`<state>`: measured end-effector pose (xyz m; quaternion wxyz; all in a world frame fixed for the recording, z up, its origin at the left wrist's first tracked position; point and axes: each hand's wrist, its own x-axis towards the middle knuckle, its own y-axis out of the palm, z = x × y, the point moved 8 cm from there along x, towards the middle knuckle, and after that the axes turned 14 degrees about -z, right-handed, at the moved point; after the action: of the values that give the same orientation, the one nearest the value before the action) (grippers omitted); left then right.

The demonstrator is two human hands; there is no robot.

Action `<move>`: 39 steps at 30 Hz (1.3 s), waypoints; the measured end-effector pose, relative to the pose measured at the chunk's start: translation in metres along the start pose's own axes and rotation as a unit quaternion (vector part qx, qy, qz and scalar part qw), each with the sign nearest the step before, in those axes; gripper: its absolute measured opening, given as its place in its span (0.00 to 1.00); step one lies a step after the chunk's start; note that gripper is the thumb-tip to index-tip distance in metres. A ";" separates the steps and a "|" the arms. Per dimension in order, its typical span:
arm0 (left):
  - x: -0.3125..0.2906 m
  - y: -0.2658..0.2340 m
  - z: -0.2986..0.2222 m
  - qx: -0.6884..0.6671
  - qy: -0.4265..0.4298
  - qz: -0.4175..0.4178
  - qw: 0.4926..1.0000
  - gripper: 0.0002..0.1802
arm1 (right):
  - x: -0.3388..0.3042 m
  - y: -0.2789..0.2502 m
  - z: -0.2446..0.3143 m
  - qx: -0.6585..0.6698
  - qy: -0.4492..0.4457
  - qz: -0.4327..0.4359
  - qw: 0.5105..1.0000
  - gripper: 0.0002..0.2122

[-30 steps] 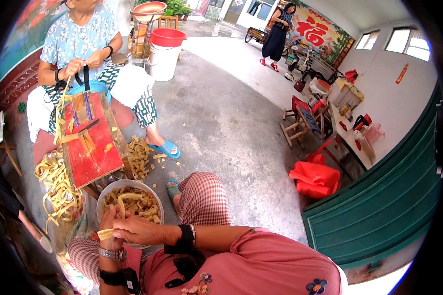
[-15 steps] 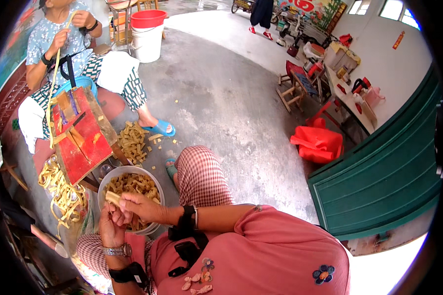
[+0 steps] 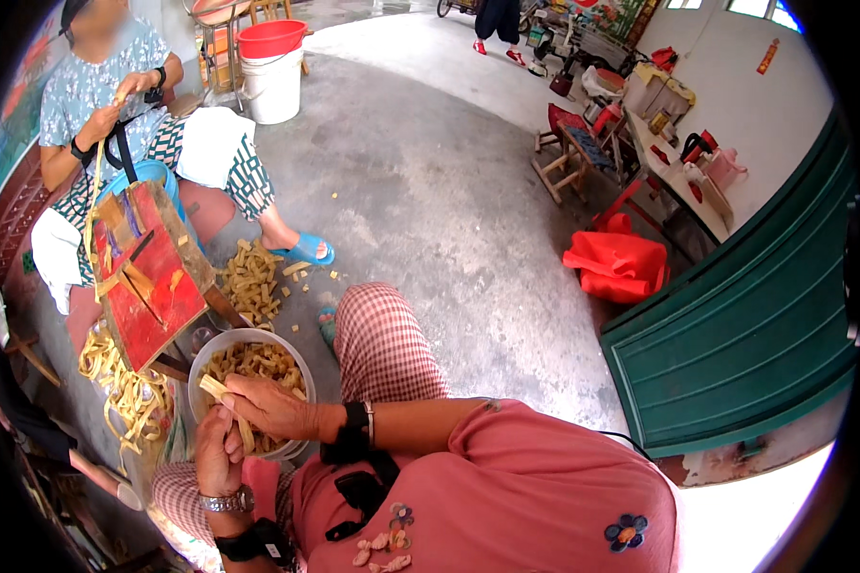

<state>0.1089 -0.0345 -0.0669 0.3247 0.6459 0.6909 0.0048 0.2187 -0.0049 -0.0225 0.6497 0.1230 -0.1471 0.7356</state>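
Observation:
Over a white bucket [image 3: 308,368] of short yellowish-brown folded pieces [image 3: 268,361], both my hands are closed on a pale yellow flat strip [image 3: 213,386]. My right hand [image 3: 272,409] grips it from above, with one end sticking out past the fingers and another length hanging below. Just under it, my left hand [image 3: 218,456] pinches the strip between thumb and fingers. Part of the strip is hidden by my fingers. The two hands are close together near the bucket's left front rim.
A red-topped wooden bench [image 3: 153,286] with a blade-like bar stands beyond the bucket. Left of it lie long yellow strips [image 3: 129,387]; cut pieces [image 3: 250,282] are heaped on its right. A co-worker [image 3: 115,105] sits behind, holding a strip. A green door [image 3: 736,315] is at right.
The bundle in my hands has loosened, and a length now hangs below my right hand. The co-worker's hands have come down from near the head to chest height. The view has shifted slightly.

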 end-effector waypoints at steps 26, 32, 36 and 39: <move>-0.026 0.009 -0.046 0.315 0.386 -0.086 0.863 0.04 | -0.007 0.021 -0.045 0.112 0.188 0.137 0.966 0.15; -0.020 0.008 -0.042 -0.003 0.173 -0.019 0.985 0.09 | -0.002 0.007 0.015 0.068 -0.027 0.064 0.995 0.12; -0.026 0.017 -0.040 -0.063 0.156 0.035 0.985 0.16 | 0.002 0.002 0.017 0.033 -0.031 0.089 0.995 0.12; -0.032 0.021 -0.043 0.036 0.194 0.035 0.980 0.18 | 0.001 0.001 0.008 0.055 0.000 0.112 0.992 0.13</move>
<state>0.1067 -0.0423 -0.0101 0.1604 0.6680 0.7173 0.1163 0.2176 -0.0071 -0.0143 0.5554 0.1418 -0.1192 0.8107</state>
